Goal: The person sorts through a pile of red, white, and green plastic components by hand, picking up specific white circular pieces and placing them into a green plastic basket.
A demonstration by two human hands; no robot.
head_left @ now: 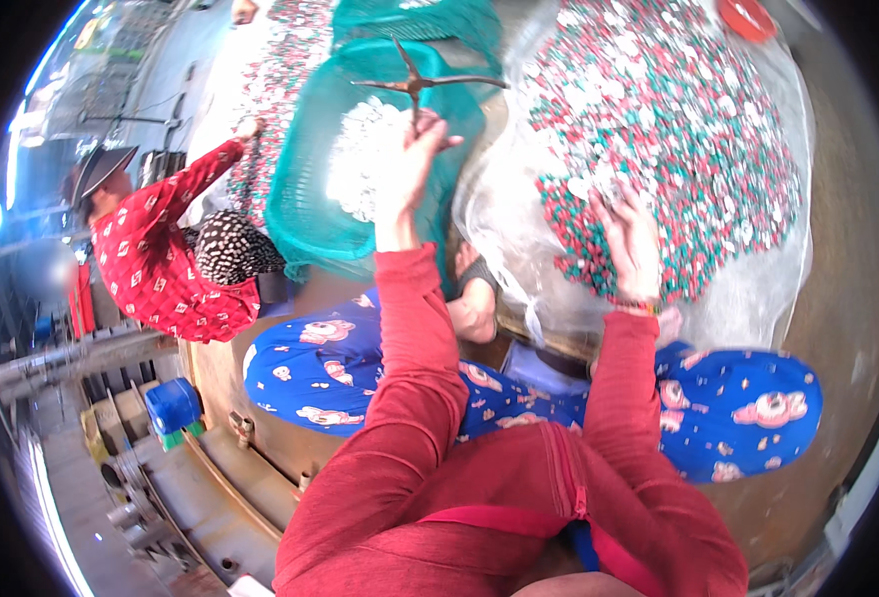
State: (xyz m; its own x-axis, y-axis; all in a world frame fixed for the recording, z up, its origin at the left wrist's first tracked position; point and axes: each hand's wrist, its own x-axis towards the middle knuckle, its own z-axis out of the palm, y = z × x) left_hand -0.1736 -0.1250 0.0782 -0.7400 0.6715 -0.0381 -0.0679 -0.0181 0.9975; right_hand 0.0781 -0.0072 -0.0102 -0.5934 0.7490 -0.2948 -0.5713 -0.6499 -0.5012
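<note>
A broad brown surface [853, 259] is seen at the right, and on it a clear sheet [733, 320] is spread. Much of the sheet is covered by a pile [703, 149] of small red, green and white pieces. To the left of the sheet, a teal basket [298, 194] is partly filled with white pieces [355, 159]. Beyond it, at the far left, a co-worker [176, 269] in a red patterned top and dark visor is seated beside a second pile [285, 75], toward which one arm is stretched. The right hand [631, 244] is held low at the near edge of the first pile, its fingers bent and a little parted, near white pieces; whether one is pinched cannot be told. The left hand [415, 174] is raised over the right side of the basket, its fingers narrowly gathered. At its fingertips the lower arm of a dark four-armed cross [414, 82] is seen; whether the cross is gripped cannot be told. At the pile's far edge, a red dish [748, 18] is placed. A thin band [639, 307] is worn on the right wrist.
</note>
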